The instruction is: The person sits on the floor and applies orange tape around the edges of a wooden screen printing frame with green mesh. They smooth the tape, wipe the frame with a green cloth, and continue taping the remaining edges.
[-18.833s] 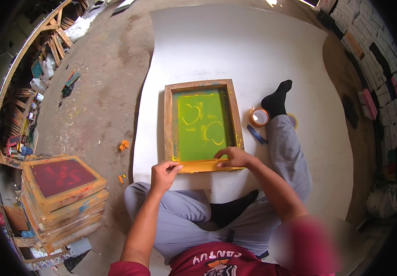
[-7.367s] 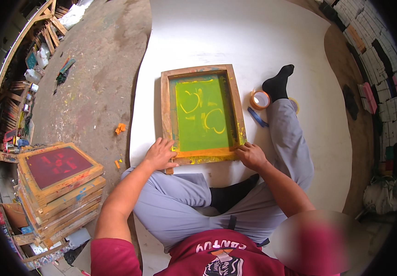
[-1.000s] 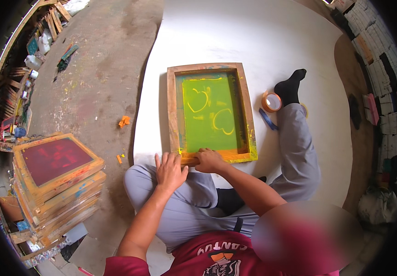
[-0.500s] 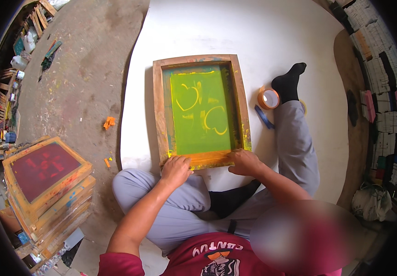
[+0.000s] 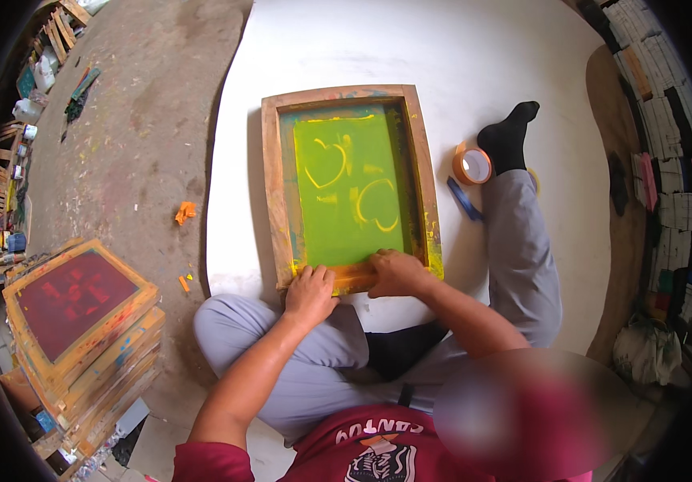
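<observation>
A wooden screen printing frame point(image 5: 271, 185) lies on the white sheet before me, its near end by my folded legs. Its green mesh point(image 5: 350, 233) bears two yellow heart outlines and smaller yellow marks. What looks like orange tape point(image 5: 352, 278) runs along the near rail. My left hand point(image 5: 311, 292) is curled over the left part of that rail, fingers on top. My right hand point(image 5: 398, 273) is bent over the same rail right of the middle, its fingertips at the orange strip. The undersides of both hands are hidden.
Right of the frame are a roll of orange tape point(image 5: 473, 165) and a blue strip-shaped thing point(image 5: 464, 199), beside my outstretched leg point(image 5: 523, 249). Stacked wooden frames point(image 5: 81, 321) stand at left. Orange scraps point(image 5: 185, 212) lie on the floor. Piled stacks point(image 5: 667, 120) line the right side.
My right hand has slid left along the near rail, from the right corner toward the middle. My left hand stays at about the same spot on the rail.
</observation>
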A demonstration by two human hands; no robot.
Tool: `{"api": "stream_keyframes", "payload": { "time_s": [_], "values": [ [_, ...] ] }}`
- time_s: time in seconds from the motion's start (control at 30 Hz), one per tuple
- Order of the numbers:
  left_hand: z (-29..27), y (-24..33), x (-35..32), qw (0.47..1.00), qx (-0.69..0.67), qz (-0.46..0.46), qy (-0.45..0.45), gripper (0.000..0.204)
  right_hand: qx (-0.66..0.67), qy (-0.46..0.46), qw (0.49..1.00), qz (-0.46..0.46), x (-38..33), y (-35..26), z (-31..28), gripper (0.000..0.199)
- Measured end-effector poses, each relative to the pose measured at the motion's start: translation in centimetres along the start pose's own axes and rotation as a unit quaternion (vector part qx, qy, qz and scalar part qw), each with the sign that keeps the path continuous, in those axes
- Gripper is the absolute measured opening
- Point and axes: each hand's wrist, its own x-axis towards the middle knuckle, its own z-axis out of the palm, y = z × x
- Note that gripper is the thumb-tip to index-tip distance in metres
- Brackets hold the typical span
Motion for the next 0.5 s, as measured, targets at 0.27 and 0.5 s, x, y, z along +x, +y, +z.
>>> {"api": "stream_keyframes", "payload": {
  "time_s": [0.27, 0.5],
  "values": [
    [0.7, -0.3, 0.0, 1.0, -0.002, 0.002, 0.03, 0.049, -0.334, -0.068, 0.938, -0.061, -2.8, 2.2, -4.6, 0.075],
    [0.7, 0.0, -0.1, 0.999, 0.002, 0.013, 0.039, 0.046, -0.284, 0.017, 0.956, -0.07, -0.7, 7.2, -7.3, 0.028]
  ]
}}
